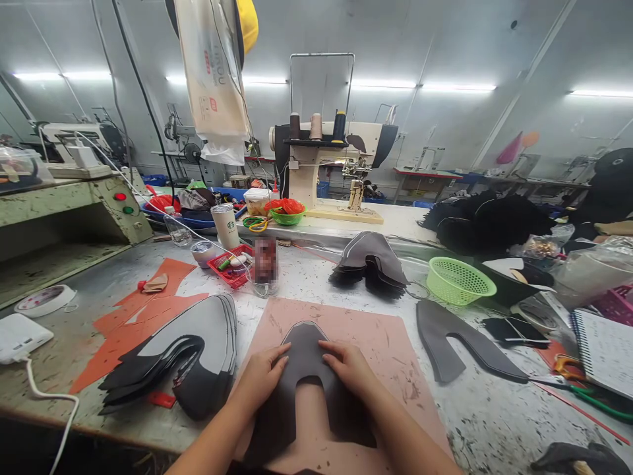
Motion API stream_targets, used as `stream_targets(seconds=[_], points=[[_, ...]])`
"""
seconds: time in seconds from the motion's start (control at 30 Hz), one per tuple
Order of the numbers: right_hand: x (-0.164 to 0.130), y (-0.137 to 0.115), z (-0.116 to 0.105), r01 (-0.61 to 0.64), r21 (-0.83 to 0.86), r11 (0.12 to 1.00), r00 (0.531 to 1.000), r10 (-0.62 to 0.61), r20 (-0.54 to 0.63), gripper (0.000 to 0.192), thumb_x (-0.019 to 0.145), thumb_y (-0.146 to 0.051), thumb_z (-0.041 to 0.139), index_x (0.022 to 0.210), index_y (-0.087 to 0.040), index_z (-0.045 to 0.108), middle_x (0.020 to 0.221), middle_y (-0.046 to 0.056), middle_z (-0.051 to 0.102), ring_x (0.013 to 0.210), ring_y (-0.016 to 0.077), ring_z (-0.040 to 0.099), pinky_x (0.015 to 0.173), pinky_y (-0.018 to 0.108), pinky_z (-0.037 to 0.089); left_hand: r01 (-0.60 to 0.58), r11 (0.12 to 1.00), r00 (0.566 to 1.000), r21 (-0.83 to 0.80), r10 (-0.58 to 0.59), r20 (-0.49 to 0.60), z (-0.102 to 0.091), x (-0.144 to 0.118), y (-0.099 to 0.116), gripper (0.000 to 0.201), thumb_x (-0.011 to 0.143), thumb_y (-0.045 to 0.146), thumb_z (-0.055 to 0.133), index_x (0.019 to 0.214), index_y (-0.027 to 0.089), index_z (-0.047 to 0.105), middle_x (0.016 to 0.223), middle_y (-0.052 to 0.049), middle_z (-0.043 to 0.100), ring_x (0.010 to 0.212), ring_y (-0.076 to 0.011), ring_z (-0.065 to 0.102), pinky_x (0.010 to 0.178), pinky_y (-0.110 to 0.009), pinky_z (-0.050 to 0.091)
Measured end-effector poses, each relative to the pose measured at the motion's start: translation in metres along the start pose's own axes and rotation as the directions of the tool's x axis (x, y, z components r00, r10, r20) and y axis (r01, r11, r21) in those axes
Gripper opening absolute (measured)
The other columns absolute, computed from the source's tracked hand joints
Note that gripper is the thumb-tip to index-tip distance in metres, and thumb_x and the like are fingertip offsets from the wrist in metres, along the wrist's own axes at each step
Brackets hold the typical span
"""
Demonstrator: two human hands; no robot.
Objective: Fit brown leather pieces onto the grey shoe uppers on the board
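Under both hands (pixel 306 376), shoe upper (pixel 304 343) toe-away.

Round green plastic mesh basket (pixel 460 280) right of centre. Stack of grey shoe-upper pieces (pixel 198 353) at left on orange sheets (pixel 143 310). White Starbucks tumbler (pixel 225 225) behind red tray (pixel 230 265). Cream sewing machine (pixel 329 161) at rear. Spiral notebook (pixel 604 349) far right.

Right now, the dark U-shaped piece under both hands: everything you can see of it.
The dark grey U-shaped piece is a flat, thin cut sheet, matte, like leather or synthetic. It has a rounded top and two legs running toward the person, with a notch between them. It lies flat on the pink mat. The left hand presses its left shoulder and the right hand its right, fingers spread flat on top.
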State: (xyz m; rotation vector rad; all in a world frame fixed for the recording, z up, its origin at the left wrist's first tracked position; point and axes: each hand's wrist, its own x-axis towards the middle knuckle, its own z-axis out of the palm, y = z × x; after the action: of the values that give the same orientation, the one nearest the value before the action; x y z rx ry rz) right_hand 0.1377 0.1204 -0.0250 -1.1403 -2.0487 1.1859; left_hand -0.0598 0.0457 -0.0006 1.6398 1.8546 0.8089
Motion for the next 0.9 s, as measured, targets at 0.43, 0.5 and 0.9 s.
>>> stream_targets(seconds=[0.43,0.5,0.9], points=[[0.0006,-0.0005,-0.0004,0.006,0.008,1.0,1.0,-0.006,-0.009,0.033,0.071,-0.02,0.053,0.102,-0.02,0.064,0.101,0.007,0.064,0.095,0.0217,0.057,0.087,0.038,0.041,0.0,1.0,1.0,-0.01,0.0,-0.003,0.0016,0.0009,-0.0024,0.035,0.074,0.027,0.043,0.104,0.021,0.061,0.106,-0.001,0.063,0.101,-0.0184,0.056,0.092,-0.032,0.042],[0.0004,-0.0015,-0.0008,0.009,0.005,1.0,1.0,-0.009,-0.007,0.033,0.071,-0.02,0.052,0.102,-0.02,0.063,0.102,0.007,0.064,0.096,0.0217,0.056,0.088,0.038,0.041,0.003,1.0,1.0,-0.004,-0.003,0.003,0.0014,0.0009,-0.0018,0.036,0.074,0.027,0.043,0.104,0.02,0.061,0.106,-0.002,0.062,0.101,-0.0183,0.056,0.093,-0.032,0.042],[0.0003,-0.0014,-0.0014,0.011,0.0,1.0,1.0,-0.011,-0.002,0.033,0.071,-0.019,0.053,0.103,-0.021,0.063,0.103,0.007,0.064,0.098,0.0212,0.056,0.089,0.038,0.04,0.007,1.0,1.0,-0.019,-0.007,-0.008,0.0014,0.0006,-0.0012,0.034,0.073,0.026,0.044,0.102,0.023,0.062,0.105,0.0,0.063,0.101,-0.018,0.056,0.092,-0.032,0.042]])
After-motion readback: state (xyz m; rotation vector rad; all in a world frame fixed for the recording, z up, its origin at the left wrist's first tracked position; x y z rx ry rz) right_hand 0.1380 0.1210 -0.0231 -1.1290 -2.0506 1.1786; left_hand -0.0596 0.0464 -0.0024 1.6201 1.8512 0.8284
